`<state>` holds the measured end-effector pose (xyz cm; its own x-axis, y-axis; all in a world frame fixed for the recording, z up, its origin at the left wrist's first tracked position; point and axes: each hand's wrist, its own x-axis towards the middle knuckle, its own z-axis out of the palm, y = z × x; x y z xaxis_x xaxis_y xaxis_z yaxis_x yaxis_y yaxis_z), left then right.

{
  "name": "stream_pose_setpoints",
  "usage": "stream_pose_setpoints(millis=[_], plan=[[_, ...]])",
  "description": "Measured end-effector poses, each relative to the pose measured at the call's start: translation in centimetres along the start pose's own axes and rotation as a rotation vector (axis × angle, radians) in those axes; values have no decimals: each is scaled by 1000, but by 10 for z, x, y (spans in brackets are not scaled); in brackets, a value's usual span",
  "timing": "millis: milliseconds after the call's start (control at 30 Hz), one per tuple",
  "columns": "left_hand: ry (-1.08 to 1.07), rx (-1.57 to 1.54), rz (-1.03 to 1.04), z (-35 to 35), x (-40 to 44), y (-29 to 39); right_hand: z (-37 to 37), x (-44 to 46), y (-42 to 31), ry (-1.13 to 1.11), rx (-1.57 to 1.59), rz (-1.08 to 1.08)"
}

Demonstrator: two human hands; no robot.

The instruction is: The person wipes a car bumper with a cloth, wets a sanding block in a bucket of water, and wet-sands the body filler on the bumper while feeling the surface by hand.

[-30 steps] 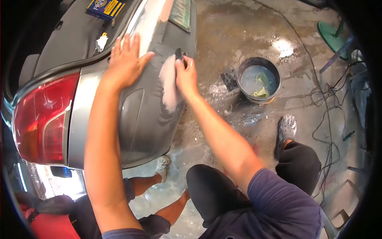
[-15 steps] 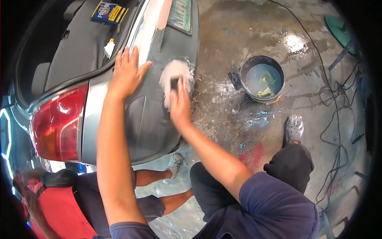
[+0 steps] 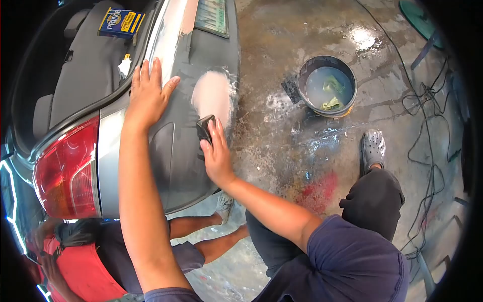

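Observation:
My left hand (image 3: 147,103) lies flat on the car's rear panel with its fingers spread, beside the open hatch's edge. My right hand (image 3: 217,158) grips a small dark piece, apparently black sandpaper (image 3: 204,129), against the grey bumper (image 3: 183,146). The sandpaper sits at the lower left edge of a pale pink filler patch (image 3: 211,93). To the left of both hands is the red tail light (image 3: 68,168).
A bucket (image 3: 304,88) of cloudy water with a green cloth (image 3: 332,103) stands on the wet floor. Black cables (image 3: 427,151) trail at the right. A blue thinner can (image 3: 118,22) lies inside the car. Another person in a red top (image 3: 85,272) is at the lower left.
My right hand has slid down and left with the sandpaper, from the filler patch's middle to its lower edge. My left hand stays on the panel. The whole view has shifted slightly.

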<state>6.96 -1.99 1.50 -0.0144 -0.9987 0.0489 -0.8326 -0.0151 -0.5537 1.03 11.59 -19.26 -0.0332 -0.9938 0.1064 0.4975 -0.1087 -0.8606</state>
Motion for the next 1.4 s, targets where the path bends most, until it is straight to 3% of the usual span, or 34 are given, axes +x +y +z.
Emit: stream_pose_setpoints(millis=[100,167,300,400,500,600,700,733,833,1100,1133,1267,1400], plan=[[11,8,12,2,-1,-1,1,66,22,111,17,-36],[8,4,0,-2,-2,2,-6,134,41,120,85,78],[5,22,6,2,0,-1,-6,111,34,100,-68,-62],[38,45,33,5,1,-3,-4,7,4,1,-48,-87],[41,-7,23,3,-1,-1,2,43,14,58,16,-24],[34,-2,17,4,-1,-2,-2,146,19,124,-26,45],[20,-6,8,2,-1,0,0,146,22,116,9,-22],[17,1,5,1,-1,0,2,112,15,117,-105,-120],[20,18,10,3,-1,0,8,7,-4,-3,-27,-192],[65,20,15,4,-2,0,1,153,6,121,-23,-70],[48,16,9,3,-5,-1,1,155,4,120,-39,-88],[58,20,9,4,-2,0,7,23,-2,22,-44,-201],[90,26,41,5,-2,-2,8,67,7,43,208,-102]])
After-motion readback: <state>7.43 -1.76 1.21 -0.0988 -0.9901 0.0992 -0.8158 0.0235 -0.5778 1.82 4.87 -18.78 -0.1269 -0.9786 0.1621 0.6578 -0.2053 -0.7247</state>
